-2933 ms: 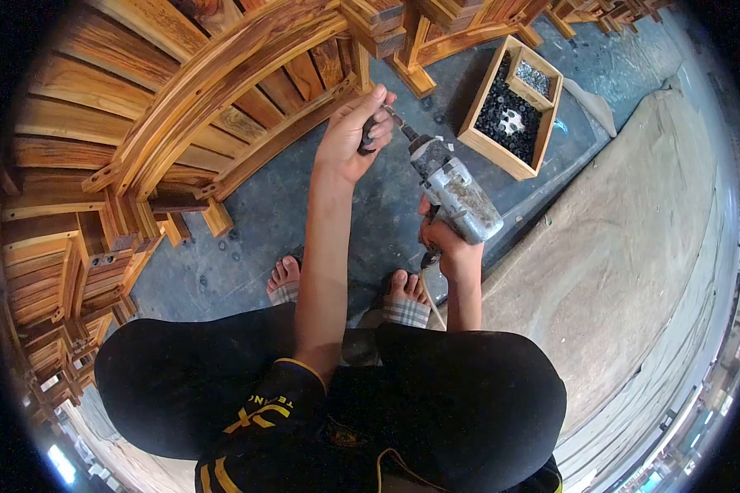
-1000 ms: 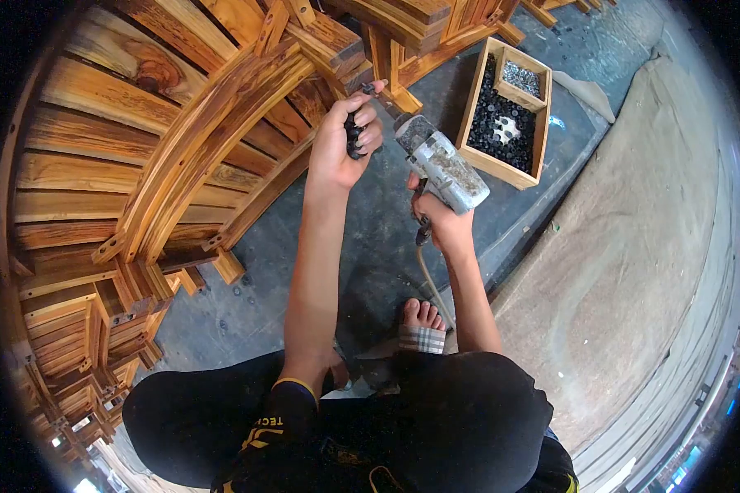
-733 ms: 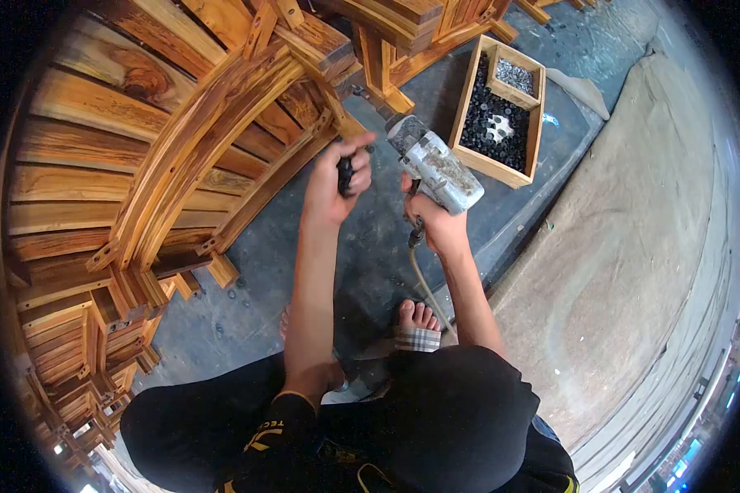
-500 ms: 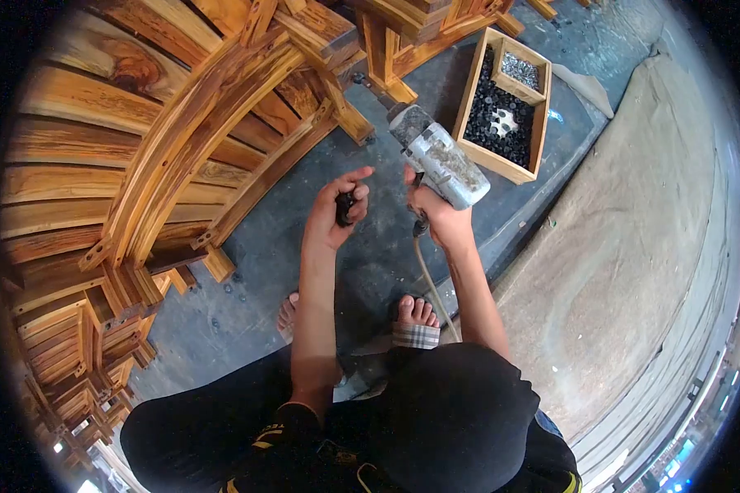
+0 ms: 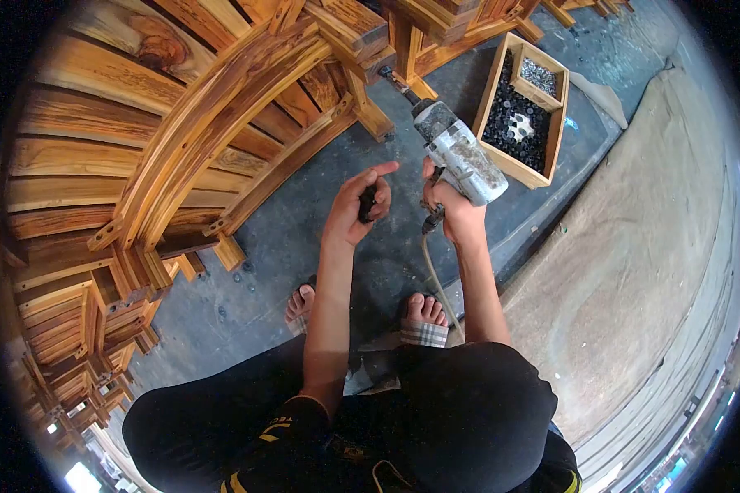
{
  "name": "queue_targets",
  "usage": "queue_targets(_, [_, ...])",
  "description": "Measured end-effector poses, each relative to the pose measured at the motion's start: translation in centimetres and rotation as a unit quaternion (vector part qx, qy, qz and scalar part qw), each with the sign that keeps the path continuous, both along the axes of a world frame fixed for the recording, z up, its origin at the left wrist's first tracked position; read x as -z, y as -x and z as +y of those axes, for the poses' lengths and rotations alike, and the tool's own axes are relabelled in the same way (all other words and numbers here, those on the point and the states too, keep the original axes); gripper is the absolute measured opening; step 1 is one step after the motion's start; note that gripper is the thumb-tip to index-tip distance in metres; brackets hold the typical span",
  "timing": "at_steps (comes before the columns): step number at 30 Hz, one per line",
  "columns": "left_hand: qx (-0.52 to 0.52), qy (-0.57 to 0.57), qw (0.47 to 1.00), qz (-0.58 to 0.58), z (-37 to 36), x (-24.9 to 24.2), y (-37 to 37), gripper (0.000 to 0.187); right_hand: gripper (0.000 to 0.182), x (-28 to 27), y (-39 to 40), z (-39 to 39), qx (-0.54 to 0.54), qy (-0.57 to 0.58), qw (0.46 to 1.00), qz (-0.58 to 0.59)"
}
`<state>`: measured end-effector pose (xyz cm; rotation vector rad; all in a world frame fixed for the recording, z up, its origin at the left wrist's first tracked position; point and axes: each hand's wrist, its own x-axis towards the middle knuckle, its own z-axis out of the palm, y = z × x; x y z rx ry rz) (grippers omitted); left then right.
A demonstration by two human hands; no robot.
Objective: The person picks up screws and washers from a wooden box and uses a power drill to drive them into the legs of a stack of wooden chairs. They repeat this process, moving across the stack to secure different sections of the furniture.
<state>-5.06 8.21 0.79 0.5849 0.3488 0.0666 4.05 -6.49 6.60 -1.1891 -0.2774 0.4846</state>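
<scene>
My right hand [image 5: 456, 209] grips the handle of a worn silver air impact driver [image 5: 466, 164], with a pale hose [image 5: 432, 267] running down from it. The driver's bit points up-left and meets a small black round pad [image 5: 386, 72] on the end of a wooden leg [image 5: 374, 59]. In my left hand [image 5: 353, 205], curled fingers hold several small black plastic pads [image 5: 367, 204], partly hidden, while the index finger stretches out toward the driver. The leg belongs to a slatted wooden piece of furniture [image 5: 131, 164] lying at the left.
Right of the driver stands a wooden box [image 5: 548, 176] holding black pads [image 5: 501, 123], with a small compartment of silver screws [image 5: 538, 76]. More wooden furniture [image 5: 53, 316] lines the left side. A brown sheet [image 5: 617, 246] covers the right; my feet [image 5: 425, 308] are below.
The view has shifted slightly, so the furniture and box appear further right. Both hands keep their holds, and the driver's bit stays at the pad on the leg.
</scene>
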Motion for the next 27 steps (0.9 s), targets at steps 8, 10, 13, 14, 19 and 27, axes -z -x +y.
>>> queue_targets(8, [0.081,-0.058,0.994,-0.036,-0.5,-0.5,0.4,0.039,0.027,0.7,-0.4,-0.2,-0.005,0.037,0.998,-0.043])
queue_targets(10, [0.074,-0.044,0.996,-0.033,-0.4,0.3,0.6,0.034,0.027,0.5,-0.4,-0.1,-0.002,0.041,0.997,-0.061])
queue_targets(13, [0.071,-0.001,0.997,-0.037,0.0,1.1,0.9,0.027,0.028,0.1,-0.2,0.0,0.011,0.039,0.998,-0.052])
queue_targets(14, [0.076,0.027,0.996,-0.044,0.2,1.4,1.0,0.025,0.029,0.3,-0.3,0.0,0.009,0.041,0.998,-0.044])
queue_targets(19, [0.013,0.033,0.999,0.008,0.2,1.6,0.8,0.029,0.031,0.3,-0.4,-0.1,0.002,0.028,0.998,-0.051])
queue_targets(27, [-0.042,0.019,0.998,0.050,0.2,1.5,0.7,0.030,0.033,0.0,-0.2,-0.1,0.008,0.058,0.998,-0.020])
